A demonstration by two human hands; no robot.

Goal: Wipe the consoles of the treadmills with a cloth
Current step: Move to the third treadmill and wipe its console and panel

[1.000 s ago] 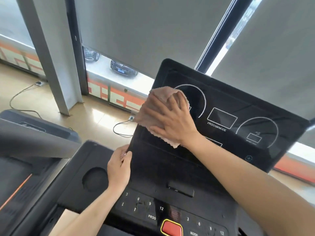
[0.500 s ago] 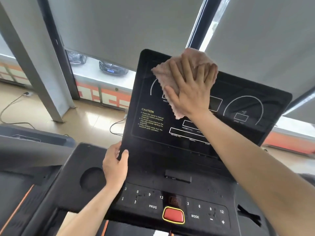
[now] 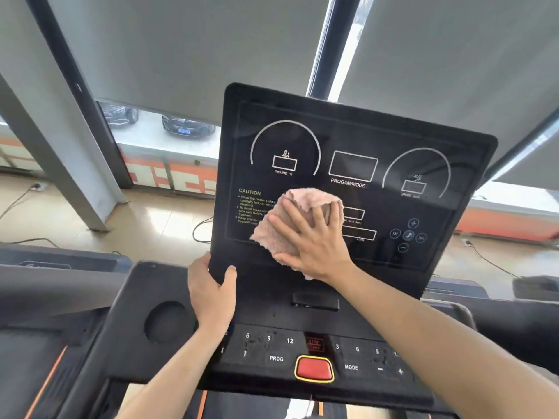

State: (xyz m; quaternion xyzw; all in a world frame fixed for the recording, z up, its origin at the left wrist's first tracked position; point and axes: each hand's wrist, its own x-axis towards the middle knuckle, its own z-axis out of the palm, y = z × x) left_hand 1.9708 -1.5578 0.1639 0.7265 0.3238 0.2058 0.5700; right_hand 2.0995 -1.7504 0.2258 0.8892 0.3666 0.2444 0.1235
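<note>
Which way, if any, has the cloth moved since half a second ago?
Yes. The cloth has slid down the console, from its top edge to beside the CAUTION text, under the right hand.

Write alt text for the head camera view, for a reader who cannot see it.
A person's right hand presses a pink cloth flat against a black treadmill console, partly covering its caution text, while the left hand grips the console's lower left edge. A red button sits on the keypad below; grey blinds hang behind.
</note>
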